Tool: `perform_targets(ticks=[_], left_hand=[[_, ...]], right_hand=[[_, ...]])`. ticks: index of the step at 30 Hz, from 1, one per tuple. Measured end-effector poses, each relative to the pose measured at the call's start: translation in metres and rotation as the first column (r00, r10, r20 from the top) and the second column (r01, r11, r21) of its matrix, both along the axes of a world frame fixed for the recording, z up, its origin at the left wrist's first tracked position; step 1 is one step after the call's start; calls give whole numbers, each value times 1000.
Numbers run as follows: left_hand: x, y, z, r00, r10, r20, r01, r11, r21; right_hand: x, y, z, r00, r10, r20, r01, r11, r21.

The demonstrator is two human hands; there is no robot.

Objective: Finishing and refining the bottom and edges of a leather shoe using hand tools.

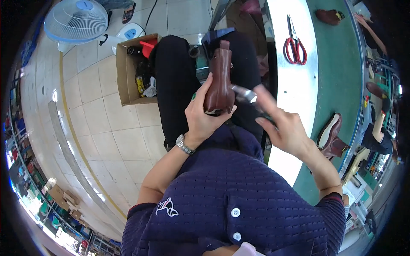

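Observation:
A brown leather boot [221,83] is held over my lap, its narrow tabbed end pointing away from me. My left hand [205,112] grips its wider near end from the left and below, the fingers along its side. At the boot's right side, my right hand [284,123] is closed round a shiny metal hand tool [246,94]. Motion smears the fingers and the tool, so its kind is unclear. The tool's tip is close to the leather; whether it touches I cannot tell.
On the white bench [297,89] to the right lie red-handled scissors [294,49]. Beyond, a green work surface [339,81] carries another brown boot [333,138] and a brown shoe [329,17]. A cardboard box [124,85] and a fan [77,21] stand left. Other people work far right.

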State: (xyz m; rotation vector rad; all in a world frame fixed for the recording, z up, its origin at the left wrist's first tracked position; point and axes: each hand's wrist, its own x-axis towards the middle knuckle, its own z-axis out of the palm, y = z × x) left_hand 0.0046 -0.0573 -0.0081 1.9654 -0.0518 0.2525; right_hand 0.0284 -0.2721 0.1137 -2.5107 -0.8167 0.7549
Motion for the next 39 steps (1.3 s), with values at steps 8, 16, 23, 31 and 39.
perform_targets(ticks=[8,16,23,31,39], left_hand=[[-20,7,0,999,24,42,-29,992,125],[-27,3,-6,999,-38,5,36,983,178],[-28,-2,4,986,-125,-111,152,948,280],[-31,-7,4,984,-124,-125,156,945,289],[-29,3,2,991,-76,-112,102,965,242]], right_hand=[[-11,-11,-33,602,-309,-736,719,610,332],[0,11,-45,300,-216,-929,713,698,68],[9,21,-36,326,-239,-915,567,824,-13],[36,44,-4,659,-332,-675,187,942,-280],[26,33,-29,580,-268,-770,364,930,-50]])
